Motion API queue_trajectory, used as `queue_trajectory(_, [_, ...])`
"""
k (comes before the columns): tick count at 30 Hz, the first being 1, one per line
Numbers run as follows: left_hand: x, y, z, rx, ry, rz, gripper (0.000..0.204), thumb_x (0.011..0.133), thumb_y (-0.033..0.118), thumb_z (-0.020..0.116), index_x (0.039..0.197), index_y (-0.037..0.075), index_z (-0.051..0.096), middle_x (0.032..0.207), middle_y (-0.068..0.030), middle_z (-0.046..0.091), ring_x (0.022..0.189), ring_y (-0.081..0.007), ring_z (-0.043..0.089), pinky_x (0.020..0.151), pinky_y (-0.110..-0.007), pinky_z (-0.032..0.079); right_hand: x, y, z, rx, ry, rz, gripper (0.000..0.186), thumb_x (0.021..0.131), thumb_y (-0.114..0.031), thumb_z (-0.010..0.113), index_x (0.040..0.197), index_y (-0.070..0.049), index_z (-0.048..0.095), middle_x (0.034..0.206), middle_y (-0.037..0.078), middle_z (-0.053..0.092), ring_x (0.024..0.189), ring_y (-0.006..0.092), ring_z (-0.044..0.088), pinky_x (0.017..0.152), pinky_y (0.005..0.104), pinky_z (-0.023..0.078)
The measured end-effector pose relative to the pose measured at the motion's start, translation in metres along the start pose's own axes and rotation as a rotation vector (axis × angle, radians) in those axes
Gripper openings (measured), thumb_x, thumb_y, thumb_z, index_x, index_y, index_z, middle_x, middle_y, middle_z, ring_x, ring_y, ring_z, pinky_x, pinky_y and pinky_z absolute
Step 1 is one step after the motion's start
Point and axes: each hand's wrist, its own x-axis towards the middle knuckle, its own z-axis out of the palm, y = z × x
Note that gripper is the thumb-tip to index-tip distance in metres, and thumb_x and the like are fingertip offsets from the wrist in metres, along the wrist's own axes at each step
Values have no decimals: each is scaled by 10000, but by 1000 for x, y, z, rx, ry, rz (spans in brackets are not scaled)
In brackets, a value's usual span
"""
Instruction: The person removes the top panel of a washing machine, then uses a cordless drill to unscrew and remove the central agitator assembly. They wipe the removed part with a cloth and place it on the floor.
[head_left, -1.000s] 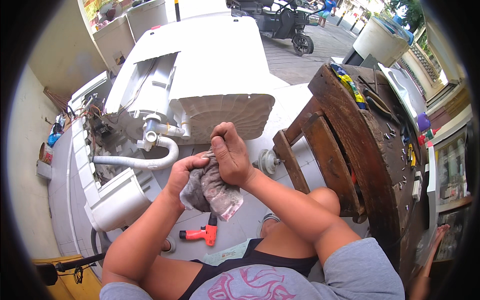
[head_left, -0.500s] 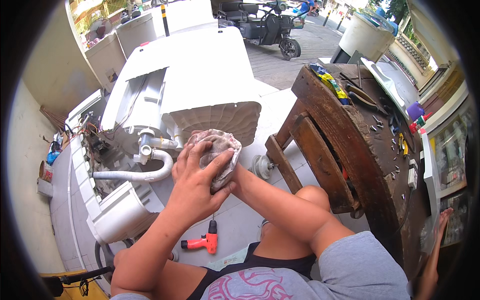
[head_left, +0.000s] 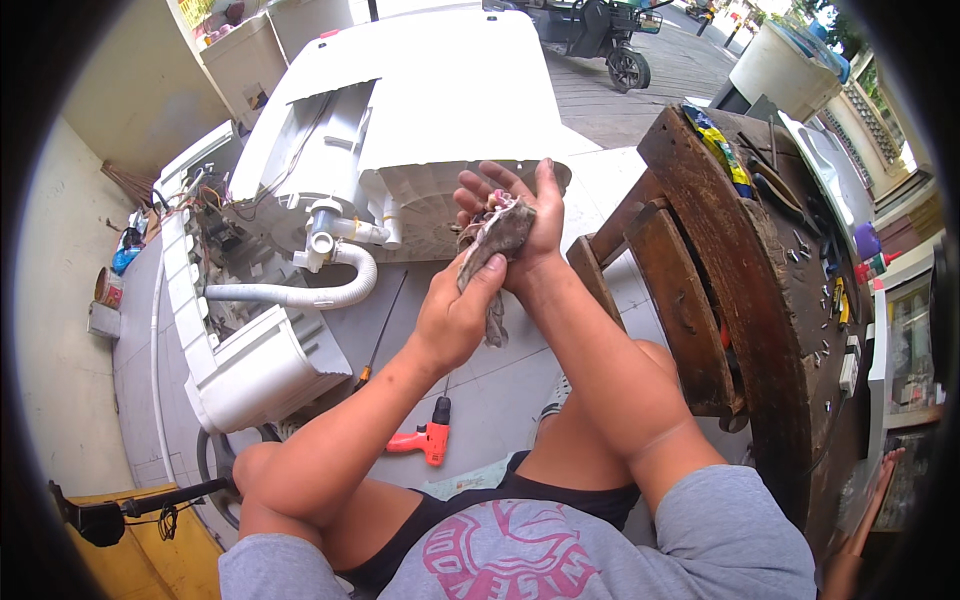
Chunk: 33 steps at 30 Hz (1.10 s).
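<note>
A grimy, crumpled grey-white rag (head_left: 507,232) is bunched between my hands, above the floor in front of the washing machine. My left hand (head_left: 452,315) grips it, thumb on top, and presses it against the other palm. My right hand (head_left: 543,228) is turned palm up, fingers stretched and spread, with the rag lying against the palm. Just beyond stands a white washing machine body (head_left: 450,95), lying on its side, its open bottom toward me. A corrugated grey drain hose (head_left: 335,295) and white valve fittings (head_left: 322,235) are attached at its lower left.
On the floor lie an orange-red cordless drill (head_left: 432,440) and a long screwdriver (head_left: 364,377). At left is a white panel section (head_left: 255,365) with exposed wiring. A worn wooden table (head_left: 700,230) on the right bears pliers (head_left: 780,200), screws and a yellow-blue packet (head_left: 718,150). Another person's arm (head_left: 870,510) shows at far right.
My right hand, formerly hidden behind the rag, has turned palm up into view. My left hand has moved down to the rag's lower part. The view has shifted, revealing the screwdriver.
</note>
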Motion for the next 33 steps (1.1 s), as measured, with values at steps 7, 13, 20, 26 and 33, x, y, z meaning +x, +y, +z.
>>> queue_trajectory(7, [7,16,-46,-766,122,-287,426,1137,309,457,1383,4,626,1303,-145,721,1172,-245,726,1034,-416,590,5,-16,0,-220,-61,162,608,1151,-547,359,1266,-35,667,1011,77,686,865,198,676,847,389,609])
queue_trajectory(13, [3,65,-68,-531,270,35,579,1173,470,334,1457,11,544,1376,-169,680,1229,-301,703,1061,-427,580,-18,-20,8,177,-151,138,656,1168,-541,286,1424,-3,562,1398,178,627,1305,342,620,1186,500,479])
queue_trajectory(20, [6,3,-3,1136,343,482,679,1122,498,362,1636,58,414,1638,-237,449,1556,-400,370,1309,-518,192,-54,53,16,299,-545,126,678,1125,-647,319,1599,-174,421,1611,40,453,1491,221,455,1244,432,396])
queue_trajectory(26, [37,-12,-36,682,389,266,546,1100,505,417,1374,126,697,1395,-198,687,1399,-402,564,1231,-535,336,-50,74,4,-76,-238,267,626,1167,-569,222,1594,-156,423,1588,41,486,1452,210,484,1258,394,361])
queue_trajectory(33, [42,-19,-59,759,347,133,559,1091,517,476,897,68,746,819,-175,760,816,-413,729,751,-515,530,-60,75,11,-224,-212,303,611,1184,-528,193,1647,-148,311,1631,56,424,1514,224,409,1289,423,327])
